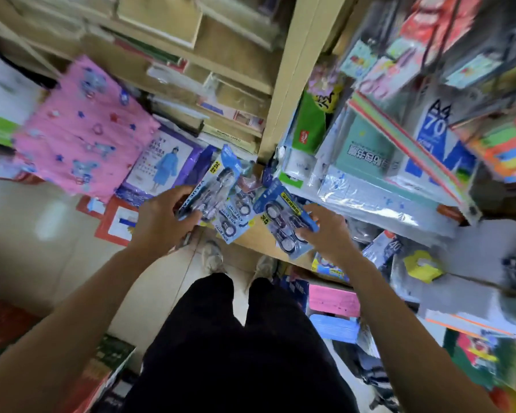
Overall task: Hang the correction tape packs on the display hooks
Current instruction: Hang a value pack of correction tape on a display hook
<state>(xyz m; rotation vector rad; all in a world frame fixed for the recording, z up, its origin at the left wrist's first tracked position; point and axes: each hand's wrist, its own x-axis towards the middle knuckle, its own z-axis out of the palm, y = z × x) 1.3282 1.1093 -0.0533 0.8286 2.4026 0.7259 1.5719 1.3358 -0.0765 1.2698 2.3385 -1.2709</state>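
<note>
At the far left, a pink patterned bag (84, 126) is seen lying over the stock, with a raincoat pack (164, 165) just beside it. Next to these, the left grip (161, 222) is curled round a fanned bundle of correction tape packs (221, 201). The thumb is laid on top and the fingers are tucked under the lower edges, so several overlapped cards are held at once, with the header ends pointed away from the body.

Just to the right, a single pack (283, 216) is pinched by the right grip (325, 231) at its lower corner. Whether it touches the bundle cannot be told. Both lots are held in the air before the shelving, above the floor.

The packs are judged to be light, flat and only half stiff: thin card that bends, with smooth clear blisters over the tape bodies. A fanned bundle is likely to slide apart if the hold is loosened, and the blisters could be dented by a hard squeeze. Each pack is best taken by the card margin low down, so that the header is left free for a hook.

Further right, an A4 paper ream (438, 138) is stacked on the shelves. No display hook can be made out through the blur.
</note>
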